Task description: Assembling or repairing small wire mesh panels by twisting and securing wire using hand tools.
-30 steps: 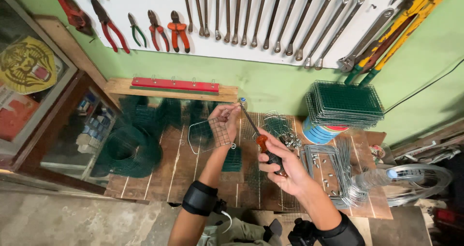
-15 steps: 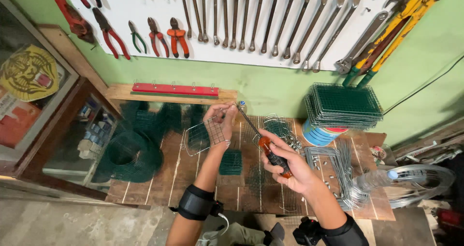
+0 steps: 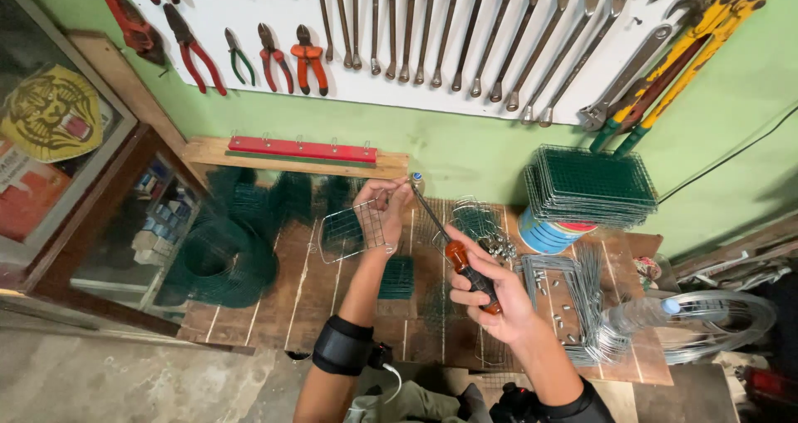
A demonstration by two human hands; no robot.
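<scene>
Head camera, looking down over a wooden workbench (image 3: 274, 307) set against a green wall.

Left hand (image 3: 384, 209): raised over the back of the bench, fingers closed on a small square wire mesh panel (image 3: 353, 230), gripping it along its right edge. Panel is held clear of the bench top, tilted. A black band (image 3: 342, 346) wraps the left forearm.

Right hand (image 3: 490, 288): fist wrapped tight around the orange-and-black handle of a screwdriver (image 3: 453, 248). Shaft runs up and left; the tip sits right by the left fingertips, at the upper corner of the panel. Whether tip and wire actually touch, cannot tell.

Around them:
- roll of green wire mesh (image 3: 218, 261) on the left of the bench, well apart from both hands
- small green mesh piece (image 3: 397, 277) flat on the bench, under the left forearm
- stack of green mesh panels (image 3: 592, 184) resting on a blue tin (image 3: 540, 232), right rear
- bent wire frames (image 3: 573, 294) and small metal clips scattered near the right hand
- coil of bare wire (image 3: 715, 323) at the far right
- wall board above carries a row of spanners (image 3: 465, 32) and red-handled pliers (image 3: 287, 57)
- red hook rail (image 3: 302, 149) on a wooden ledge below
</scene>
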